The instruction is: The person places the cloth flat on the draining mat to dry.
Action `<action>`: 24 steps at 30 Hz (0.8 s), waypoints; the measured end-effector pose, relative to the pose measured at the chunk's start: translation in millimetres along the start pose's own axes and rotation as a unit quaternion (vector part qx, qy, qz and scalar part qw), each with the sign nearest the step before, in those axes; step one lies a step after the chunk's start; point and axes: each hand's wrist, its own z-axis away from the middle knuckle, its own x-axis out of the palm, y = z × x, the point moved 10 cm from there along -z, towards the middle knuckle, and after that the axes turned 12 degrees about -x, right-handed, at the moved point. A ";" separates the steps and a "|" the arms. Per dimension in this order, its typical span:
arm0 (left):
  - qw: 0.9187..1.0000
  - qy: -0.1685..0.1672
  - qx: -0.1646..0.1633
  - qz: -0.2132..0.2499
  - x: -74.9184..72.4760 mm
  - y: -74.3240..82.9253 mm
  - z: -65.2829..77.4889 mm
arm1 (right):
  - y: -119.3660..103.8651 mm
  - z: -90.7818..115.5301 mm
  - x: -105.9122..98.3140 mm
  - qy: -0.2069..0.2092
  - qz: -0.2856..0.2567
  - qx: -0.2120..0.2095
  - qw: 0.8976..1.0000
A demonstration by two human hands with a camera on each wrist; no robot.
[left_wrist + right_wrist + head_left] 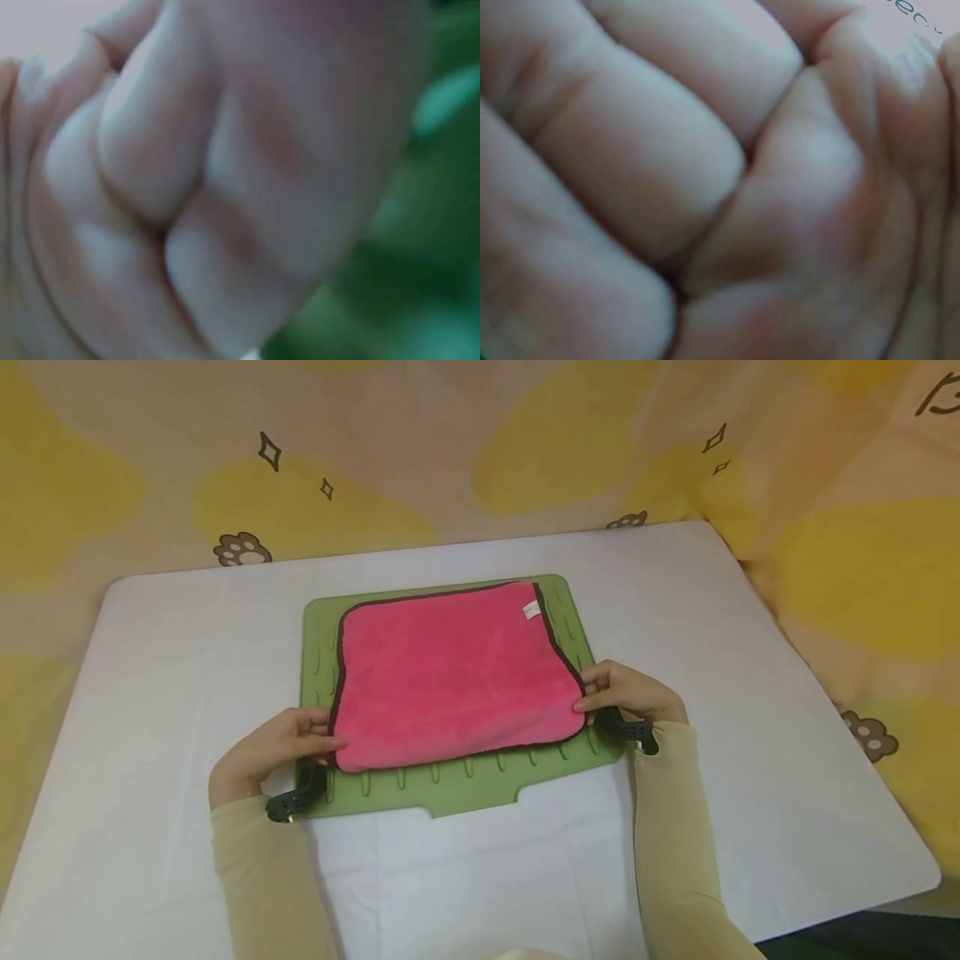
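A pink cloth (457,672) with a dark edging and a small white tag lies spread over a green ridged mat (472,789). At the cloth's near left corner, my left hand (273,747) pinches the edge between thumb and fingers. My right hand (633,691) pinches the right edge near the close right corner, thumb on top. In the left wrist view, curled fingers (157,127) fill most of the picture, with blurred green beside them. Curled fingers (645,150) also fill the right wrist view, and the cloth is hidden there.
Under the mat is a white table (750,760) with rounded corners. A yellow and beige patterned curtain (420,452) hangs behind it and along the right side. Dark wrist camera mounts (296,797) sit at both wrists, close to the mat's sides.
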 end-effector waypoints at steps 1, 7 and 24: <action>1.000 -0.005 0.002 -0.002 1.0 0.9 0.6 | -0.1 0.4 -0.2 0.000 -0.001 0.001 1.000; 1.000 0.009 -0.007 -0.008 -1.1 2.2 2.3 | 4.2 3.5 -1.7 0.001 -0.001 0.020 1.000; 0.999 -0.002 -0.039 0.001 0.2 -4.5 1.2 | 10.1 5.5 -2.8 0.009 0.028 0.077 0.997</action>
